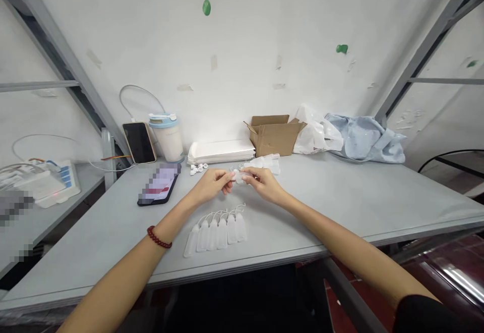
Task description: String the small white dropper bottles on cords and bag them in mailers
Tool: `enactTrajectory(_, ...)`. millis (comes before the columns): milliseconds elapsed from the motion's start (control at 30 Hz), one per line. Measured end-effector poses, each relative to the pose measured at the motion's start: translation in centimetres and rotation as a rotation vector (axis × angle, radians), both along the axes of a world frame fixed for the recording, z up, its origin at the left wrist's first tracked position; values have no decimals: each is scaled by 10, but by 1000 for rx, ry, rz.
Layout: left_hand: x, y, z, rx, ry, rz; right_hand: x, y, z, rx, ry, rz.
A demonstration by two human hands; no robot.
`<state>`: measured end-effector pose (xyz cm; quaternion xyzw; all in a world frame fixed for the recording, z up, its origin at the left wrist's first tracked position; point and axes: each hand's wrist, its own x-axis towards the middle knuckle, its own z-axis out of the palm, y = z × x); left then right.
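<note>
My left hand [217,181] and my right hand [263,182] meet above the middle of the table. Their fingertips pinch a small translucent white plastic piece [238,176] between them; fingers cover part of it, so its exact kind does not show. Nearer the front edge lies a row of several translucent squeeze bottles [213,234], side by side, each with a thin, curved white tube at its top. Just beyond my left hand is a little group of white caps [198,169]. Behind my right hand lie more clear plastic pieces [270,162], partly hidden.
Along the wall stand a propped phone [139,143], a blue-lidded cup [168,139], a white paper stack [223,151], an open cardboard box [278,139], a white plastic bag [315,131] and a light blue cloth [366,139]. Another phone [161,184] lies left on the grey table [340,191].
</note>
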<state>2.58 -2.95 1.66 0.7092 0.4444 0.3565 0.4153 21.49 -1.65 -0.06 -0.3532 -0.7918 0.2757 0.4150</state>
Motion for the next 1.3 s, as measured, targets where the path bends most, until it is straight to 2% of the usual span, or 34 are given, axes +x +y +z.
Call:
enactTrajectory(133, 6, -5, -1, 128, 80, 49, -1, 0, 0, -55, 45, 17)
enactTrajectory(267, 9, -8, -2, 356, 221, 96, -2, 1, 0, -242, 126, 39)
enactTrajectory(367, 6, -6, -2, 384, 267, 100, -1, 1, 1, -321, 156, 59)
enactTrajectory(667, 3, 0, -5, 109, 61, 2, 1, 1, 7, -197, 98, 68)
enactTrajectory(767, 4, -2, -4, 79, 34, -16, 1, 2, 5, -171, 74, 62)
enactTrajectory(833, 4, -5, -3, 145, 83, -5, 1, 2, 4, -164, 64, 54)
enactTrajectory(1000, 10, -11, 0, 440, 272, 108, -2, 2, 3, -204, 120, 45)
enactTrajectory(1100, 9, -7, 1, 492, 285, 140, -1, 4, 6, -180, 134, 26)
enactTrajectory(1200, -10, 8, 0, 492, 345, 207, 5, 11, 7, -43, 92, -86)
enactTrajectory(1300, -45, 28, -7, 561, 615, 424, 15, 23, 5, 197, -39, -317)
